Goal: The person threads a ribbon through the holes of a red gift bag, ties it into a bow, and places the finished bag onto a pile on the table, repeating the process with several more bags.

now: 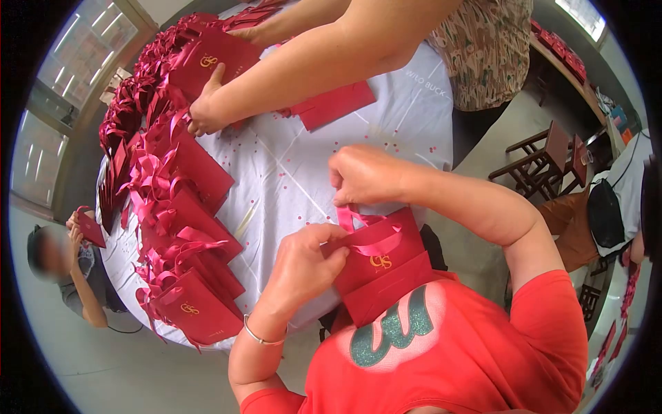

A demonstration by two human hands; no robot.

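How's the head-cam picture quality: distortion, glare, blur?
Head view: heavy fisheye, straight edges bowed, black vignette in the corners; soft even daylight, no hard shadows on the white tablecloth, window pale, no glare; left hand and right hand on the dark red paper gift bag with pink ribbon handles are sharp, gold logo crisp.

Crimson bag [386, 276], gold logo [380, 261], pink ribbon [378, 246]; white tablecloth [310, 165], seemingly pink-speckled

Our left hand [303, 265] pinches the bag [386, 272] at its top edge; our right hand [362, 176] grips its ribbon [353, 219] over the table [310, 172]
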